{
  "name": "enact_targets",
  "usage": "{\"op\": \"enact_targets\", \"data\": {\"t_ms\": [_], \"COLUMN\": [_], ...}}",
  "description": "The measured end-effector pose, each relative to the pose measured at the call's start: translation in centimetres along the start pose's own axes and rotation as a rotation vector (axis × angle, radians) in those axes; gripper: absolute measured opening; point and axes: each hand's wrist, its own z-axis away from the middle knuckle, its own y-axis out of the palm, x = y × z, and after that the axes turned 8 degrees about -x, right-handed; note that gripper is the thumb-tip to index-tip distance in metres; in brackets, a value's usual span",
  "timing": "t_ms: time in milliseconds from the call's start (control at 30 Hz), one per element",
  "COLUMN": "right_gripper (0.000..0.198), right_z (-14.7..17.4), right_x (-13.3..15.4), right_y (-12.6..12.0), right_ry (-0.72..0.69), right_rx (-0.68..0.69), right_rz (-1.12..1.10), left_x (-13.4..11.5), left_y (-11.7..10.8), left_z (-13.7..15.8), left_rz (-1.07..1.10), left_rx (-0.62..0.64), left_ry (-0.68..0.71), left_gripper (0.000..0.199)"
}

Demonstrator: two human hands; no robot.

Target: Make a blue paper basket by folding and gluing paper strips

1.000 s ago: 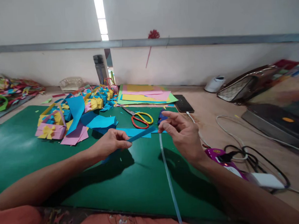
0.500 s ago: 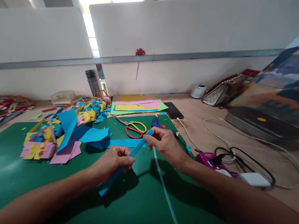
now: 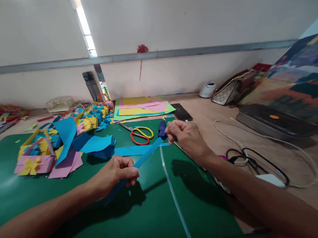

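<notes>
Smooth green mat (image 3: 147, 221) at lower centre, crossed by a long translucent stick (image 3: 170, 185). Left forearm slants in from lower left; left hand (image 3: 121, 171) pinches a flat blue paper strip (image 3: 147, 154), mid-frame, angled up rightward. Right hand (image 3: 184, 137), right of centre, wrist raised, fingertips drawn close; cannot tell whether they grip anything. Beyond: metal scissors (image 3: 135, 129), red and yellow handles; layered coloured paper sheets (image 3: 142, 104), upper centre.
</notes>
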Motion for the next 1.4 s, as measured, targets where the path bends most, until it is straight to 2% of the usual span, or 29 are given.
{"op": "enact_targets", "data": {"t_ms": [100, 167, 300, 400, 567, 600, 733, 833, 900, 1033, 1167, 1267, 1400], "right_gripper": [0.045, 0.042, 0.037, 0.035, 0.034, 0.034, 0.023, 0.025, 0.025, 0.021, 0.018, 0.021, 0.023], "right_z": [-0.4, -0.3, 0.7, 1.7, 3.7, 3.9, 4.2, 3.9, 3.4, 1.7, 0.6, 1.1, 3.1], "right_x": [0.1, 0.0, -0.4, -0.6, -0.2, -0.1, -0.2, -0.5, -0.7, -0.7, -0.5, -0.7, -1.0], "right_y": [-0.5, -0.4, 0.4, 1.4, 3.6, 3.9, 4.2, 4.0, 3.7, 2.6, 1.6, 1.7, 2.5], "right_ry": [0.035, 0.043, 0.085, 0.115, 0.192, 0.204, 0.211, 0.189, 0.153, 0.112, 0.156, 0.186, 0.246], "right_rx": [-0.091, -0.044, 0.165, 0.318, 0.579, 0.578, 0.404, 0.323, 0.224, 0.015, -0.078, -0.008, 0.345], "right_rz": [-0.093, -0.12, -0.038, 0.065, -0.037, -0.057, -0.067, 0.018, 0.031, -0.098, -0.247, -0.236, 0.028], "left_x": [0.2, 0.1, -0.3, -0.6, -0.2, 0.0, 0.3, 0.3, 0.4, 0.9, 1.4, 1.5, 1.2], "left_y": [0.0, -0.1, -0.1, 0.1, 0.8, 0.9, 1.3, 1.5, 1.5, 1.5, 1.5, 1.5, 1.6], "left_z": [-0.1, -0.3, -0.5, -0.4, -0.2, -0.1, 0.0, 0.1, 0.1, 0.0, 0.0, 0.2, 0.5], "left_rz": [0.051, 0.094, 0.218, 0.274, 0.234, 0.229, 0.175, 0.124, 0.097, 0.071, 0.099, 0.09, 0.017], "left_rx": [-0.005, -0.019, -0.028, -0.009, 0.084, 0.097, 0.097, 0.094, 0.093, 0.1, 0.093, 0.055, 0.019], "left_ry": [-0.04, -0.046, 0.025, 0.017, 0.023, 0.025, -0.006, -0.023, -0.021, -0.028, -0.012, 0.024, 0.104], "left_gripper": [0.032, 0.031, 0.037, 0.04, 0.039, 0.038, 0.035, 0.032, 0.029, 0.029, 0.034, 0.035, 0.035]}}
